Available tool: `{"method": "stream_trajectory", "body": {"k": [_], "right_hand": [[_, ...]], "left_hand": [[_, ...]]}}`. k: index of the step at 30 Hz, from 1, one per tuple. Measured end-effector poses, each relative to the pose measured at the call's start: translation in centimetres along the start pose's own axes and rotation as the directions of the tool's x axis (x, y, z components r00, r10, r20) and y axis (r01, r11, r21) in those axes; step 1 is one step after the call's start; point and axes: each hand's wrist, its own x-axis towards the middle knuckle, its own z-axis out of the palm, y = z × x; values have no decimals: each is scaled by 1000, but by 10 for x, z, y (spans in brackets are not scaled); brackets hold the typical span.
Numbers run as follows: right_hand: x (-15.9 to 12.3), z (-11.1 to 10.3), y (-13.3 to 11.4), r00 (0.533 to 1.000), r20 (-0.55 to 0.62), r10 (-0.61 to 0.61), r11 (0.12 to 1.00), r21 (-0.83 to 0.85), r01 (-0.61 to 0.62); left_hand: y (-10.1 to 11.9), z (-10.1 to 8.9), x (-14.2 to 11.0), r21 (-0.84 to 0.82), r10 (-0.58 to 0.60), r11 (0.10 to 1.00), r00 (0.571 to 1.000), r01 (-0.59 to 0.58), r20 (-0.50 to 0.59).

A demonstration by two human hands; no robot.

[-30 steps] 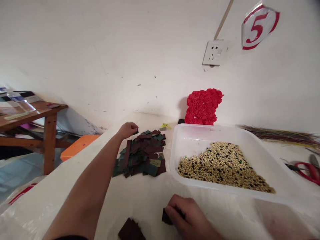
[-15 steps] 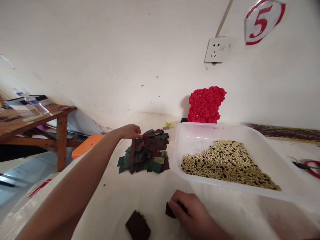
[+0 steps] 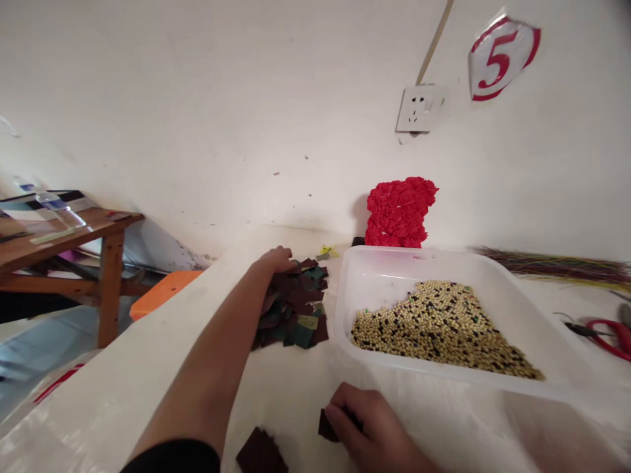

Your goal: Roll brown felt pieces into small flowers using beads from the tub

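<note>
As the hands stand: the left hand [image 3: 275, 261] lies across the far edge of a heap of cut squares [image 3: 298, 315], dark maroon and green, perhaps leather or stiff cloth; the right hand [image 3: 365, 424] sits low, near the viewer.

Grip: the right hand's fingers [image 3: 348, 408] are clenched on a dark square [image 3: 325, 426], pinching it. The left hand's fingertips are lost among the pieces, so whether they have closed on one cannot be told.

Step in hand: seemingly picking through the heap by hand, with a small stack of dark pieces [image 3: 260, 453] set apart.

Next move: the pieces overlap loosely, so freeing one calls for a light pinch at an exposed edge.

Where things lie: the heap is at 12 o'clock on a white-sheeted bench [image 3: 276, 394], the stack at 6 o'clock, the right hand's square just right of it.

Around them: a clear plastic tub [image 3: 444, 255] of cream and black beads [image 3: 438, 328] at 2 o'clock; a block of red foam roses [image 3: 399, 213] at 1 o'clock; red-handled scissors [image 3: 608, 338] at 3 o'clock; a wooden table [image 3: 111, 276] at 10 o'clock.

Hidden: the bottom edge cuts off the stack, and the right hand covers most of its square — neither piece's full shape shows.
</note>
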Motion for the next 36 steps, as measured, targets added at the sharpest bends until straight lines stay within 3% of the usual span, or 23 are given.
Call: {"method": "stream_trajectory", "body": {"k": [5, 15, 20, 26, 30, 36], "right_hand": [[1, -1, -1, 1000, 9, 16, 1000, 14, -17], [1, -2, 0, 1000, 6, 15, 1000, -16, -15], [1, -3, -3, 1000, 18, 13, 1000, -4, -13], [0, -1, -2, 1000, 6, 20, 1000, -17, -20], [0, 0, -2, 999, 2, 33, 998, -58, -33], [1, -2, -5, 999, 8, 52, 997, -53, -51]], "left_hand": [[2, 27, 22, -57, -5, 998, 999, 3, -38], [-14, 30, 16, -259, -8, 966, 992, -25, -128], [-25, 8, -8, -374, 33, 923, 986, -93, -166], [-35, -28, -34, -417, 217, 887, 976, -199, -5], [-14, -22, -18, -288, 167, 940, 982, -185, -86], [42, 11, 26, -129, 183, 971, 973, -201, -139]]}}
